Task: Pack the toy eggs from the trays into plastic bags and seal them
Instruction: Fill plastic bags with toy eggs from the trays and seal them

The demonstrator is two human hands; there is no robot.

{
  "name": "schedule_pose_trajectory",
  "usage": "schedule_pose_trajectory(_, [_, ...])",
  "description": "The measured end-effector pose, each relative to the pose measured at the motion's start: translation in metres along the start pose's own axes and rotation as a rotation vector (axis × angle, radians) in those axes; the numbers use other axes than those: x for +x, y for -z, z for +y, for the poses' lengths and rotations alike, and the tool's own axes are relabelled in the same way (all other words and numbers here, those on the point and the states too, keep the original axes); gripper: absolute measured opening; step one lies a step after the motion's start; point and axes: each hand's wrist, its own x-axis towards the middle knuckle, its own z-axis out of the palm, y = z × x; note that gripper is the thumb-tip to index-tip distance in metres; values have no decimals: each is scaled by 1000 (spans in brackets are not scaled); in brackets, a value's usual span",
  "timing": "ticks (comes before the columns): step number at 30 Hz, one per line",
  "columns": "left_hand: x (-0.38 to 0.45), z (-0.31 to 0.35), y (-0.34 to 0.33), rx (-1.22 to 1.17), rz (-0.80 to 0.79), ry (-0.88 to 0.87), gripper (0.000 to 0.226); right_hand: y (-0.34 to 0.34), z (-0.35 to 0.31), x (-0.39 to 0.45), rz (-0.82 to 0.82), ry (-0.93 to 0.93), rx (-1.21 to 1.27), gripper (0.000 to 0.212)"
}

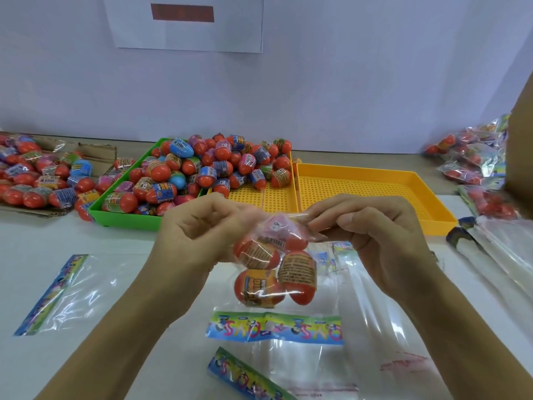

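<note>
Four eggs (271, 267) hang in the clear bag (284, 226) you hold up over the counter (121, 243), in the middle of the view. Your left hand (190, 235) pinches the bag's top edge from one side, fingers curled round the film; your right hand (372, 235) pinches the same edge from the other side, thumb and fingertips pressed together on it. Whether the mouth is sealed cannot be told. Just under the hanging eggs an empty bag (277, 327) with a printed header strip lies flat on the counter, another (245, 376) lies nearer you, and one more (57, 293) lies well off to your left. Behind your left hand the green tray (98, 210) is heaped with loose eggs (202, 166), and the heap spills over onto the near end of the first yellow tray (277, 197). Beside it, the second yellow tray (375, 192) sits behind your right hand. Far left, more eggs, some bagged, rest on flattened cardboard (95, 154). Far right, filled bags (473, 157) are piled by the wall, and a sheaf of empty bags (501, 243) lies at the counter's right edge. On the wall hangs a white sheet (187, 36) with a dark red block.
</note>
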Motion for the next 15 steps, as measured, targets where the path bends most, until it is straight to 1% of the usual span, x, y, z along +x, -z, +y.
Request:
schedule_pose_trajectory(1, [-2,3,-3,41,-2,-11,17,0,2,0,17,9,-18,29])
schedule_pose_trajectory(2, [-4,4,-5,98,-17,-45,22,-1,2,0,51,8,-41,31])
schedule_pose_trajectory(4, [-7,2,-9,180,18,-72,29,-4,2,0,128,7,-132,40])
schedule_pose_trajectory(6, [-9,2,-14,246,29,-99,30,-7,1,0,191,-26,-213,39])
schedule_pose_trajectory(7, [-9,1,-15,267,36,-121,29,-8,0,-1,179,-70,-227,39])
schedule_pose_trajectory(9, [-11,0,-18,276,42,-156,27,-12,1,-2,70,-203,-268,45])
schedule_pose_trajectory(10, [-11,-1,-17,272,47,-158,27,-14,1,-3,4,-239,-313,45])
schedule_pose_trajectory(11, [-10,0,-16,256,46,-145,27,-15,2,-4,-48,-227,-340,37])
schedule_pose_trajectory(13, [-7,2,-12,163,32,-103,29,-16,0,-4,-106,-165,-290,22])
schedule_pose_trajectory(15, [-4,5,-8,-20,13,-42,39,-13,-2,-4,-125,-140,-190,19])
